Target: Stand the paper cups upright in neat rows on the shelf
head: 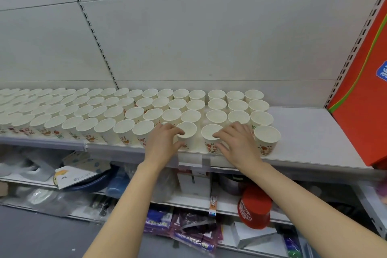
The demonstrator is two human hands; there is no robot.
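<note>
Printed paper cups (134, 111), upright in four rows on the shelf (303, 132); left hand (163, 138) and right hand (236, 140) each pinch a front-row cup, apparently to close gaps.

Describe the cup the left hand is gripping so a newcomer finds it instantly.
Start at the orange box on the shelf, then follow the front row of cups leftward. Third from the right end, this cup has the left hand pinching its rim.

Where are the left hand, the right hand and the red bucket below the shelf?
left hand (162, 138), head view, on its back.
right hand (238, 140), head view, on its back.
red bucket (254, 208), head view, on its side wall.
</note>
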